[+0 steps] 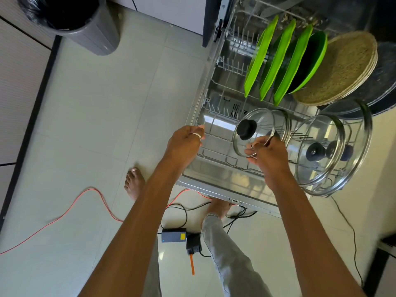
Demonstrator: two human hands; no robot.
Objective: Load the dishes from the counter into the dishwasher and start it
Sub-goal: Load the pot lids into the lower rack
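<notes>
The dishwasher's lower rack [216,86] is pulled out over the open door [227,185]. My right hand [267,153] grips the steel rim of a small glass lid [257,129] with a black knob, held on edge in the rack's front. My left hand [185,142] is closed on the rack's front left rim. To the right, two larger glass lids [334,153] stand on edge. Further back, several green plates [278,58] stand in the tines, with round woven mats [342,67] behind them.
A grey bin [85,24] with a black liner stands on the tiled floor at the far left. An orange cable [96,200], black cables and a power adapter [173,234] lie on the floor by my bare feet, below the door.
</notes>
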